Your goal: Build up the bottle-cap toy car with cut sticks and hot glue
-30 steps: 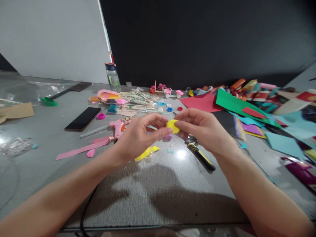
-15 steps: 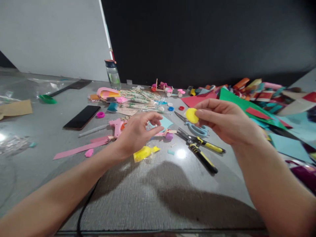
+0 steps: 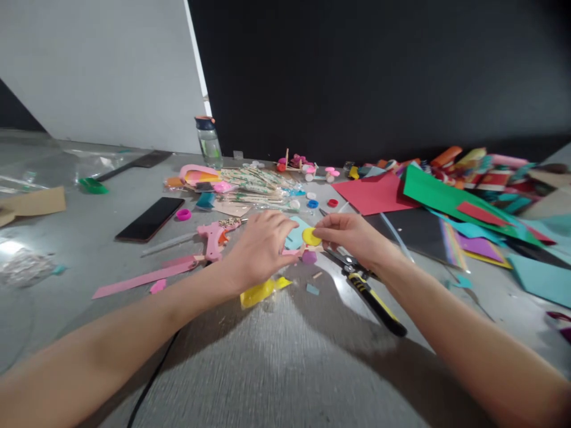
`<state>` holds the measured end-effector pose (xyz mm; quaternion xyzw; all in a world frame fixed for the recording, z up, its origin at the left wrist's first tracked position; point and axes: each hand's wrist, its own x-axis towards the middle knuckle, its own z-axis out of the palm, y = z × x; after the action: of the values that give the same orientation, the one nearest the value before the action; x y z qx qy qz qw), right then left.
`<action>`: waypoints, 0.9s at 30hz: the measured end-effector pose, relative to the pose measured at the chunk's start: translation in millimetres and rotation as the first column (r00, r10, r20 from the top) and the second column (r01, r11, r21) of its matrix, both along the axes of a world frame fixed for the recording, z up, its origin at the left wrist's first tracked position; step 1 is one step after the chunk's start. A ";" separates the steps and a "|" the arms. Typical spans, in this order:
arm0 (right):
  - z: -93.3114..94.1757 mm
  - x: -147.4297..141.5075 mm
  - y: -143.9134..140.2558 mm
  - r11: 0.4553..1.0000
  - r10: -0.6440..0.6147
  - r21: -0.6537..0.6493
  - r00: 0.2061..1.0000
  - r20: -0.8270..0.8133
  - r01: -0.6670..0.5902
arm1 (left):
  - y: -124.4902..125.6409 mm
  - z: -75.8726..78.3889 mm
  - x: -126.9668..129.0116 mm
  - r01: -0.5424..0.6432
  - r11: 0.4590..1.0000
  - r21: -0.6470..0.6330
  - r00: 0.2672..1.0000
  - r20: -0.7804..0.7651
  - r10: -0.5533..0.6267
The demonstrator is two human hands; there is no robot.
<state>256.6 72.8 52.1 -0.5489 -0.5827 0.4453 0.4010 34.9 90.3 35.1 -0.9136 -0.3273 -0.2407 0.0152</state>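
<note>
My right hand (image 3: 350, 238) pinches a yellow round cap (image 3: 311, 236) between thumb and fingers, just above a light blue paper piece (image 3: 294, 232). Beside that paper my left hand (image 3: 263, 245) is curved, thumb and forefinger apart; its other fingertips are hidden. The left thumb lies close to a small pink strip (image 3: 292, 252) with a wooden stick end and a purple lump (image 3: 308, 257); whether it touches is unclear. Black-and-yellow pliers (image 3: 368, 297) lie beneath the right wrist. A pink glue gun (image 3: 213, 238) sits left of my left hand, and a yellow packet (image 3: 263, 291) lies in front of it.
A phone (image 3: 150, 220) and a pink ring (image 3: 182, 214) lie left. Bundled wooden sticks (image 3: 256, 181), a water bottle (image 3: 209, 142) and small wheeled models (image 3: 319, 173) stand behind. Blue (image 3: 312, 203) and red (image 3: 332, 203) caps lie beyond my hands. Coloured sheets (image 3: 446, 193) spread right.
My right hand has moved left and down with the yellow cap, bringing it over the light blue paper. My left hand has shifted slightly right and lower, its fingers turned downward.
</note>
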 end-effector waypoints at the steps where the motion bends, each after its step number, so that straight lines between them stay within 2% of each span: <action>1: -0.7 1.3 -0.3 1.000 -0.001 0.009 1.000 -0.008 0.001 | 1.7 0.2 1.8 -0.010 1.000 -0.005 1.000 -0.015 0.010; 7: -8.5 11.0 0.0 1.000 -0.006 0.026 0.998 -0.056 0.007 | 4.9 3.0 16.3 -0.050 0.990 -0.133 0.999 -0.027 0.047; 12: -13.9 16.7 2.1 1.000 0.002 0.006 1.000 -0.027 -0.002 | 7.0 0.6 22.7 -0.048 0.989 -0.139 0.998 -0.051 0.041; 18: -18.8 20.4 4.8 1.000 0.010 -0.022 1.000 0.021 -0.009 | 10.8 2.4 14.9 -0.051 0.981 -0.185 0.996 -0.077 0.037; 23: -15.1 11.1 5.0 1.000 0.002 -0.028 0.998 0.060 0.000 | 14.7 9.1 8.0 -0.057 0.967 -0.248 0.991 -0.130 0.025; 27: -11.5 2.6 6.2 0.999 0.027 -0.022 0.998 0.058 -0.026 | 18.8 8.9 7.8 -0.050 0.962 -0.267 0.987 -0.159 0.007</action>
<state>259.2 79.1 40.6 -0.5581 -0.5968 0.4404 0.3721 42.7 109.2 44.0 -0.9184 -0.3680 -0.1211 -0.0806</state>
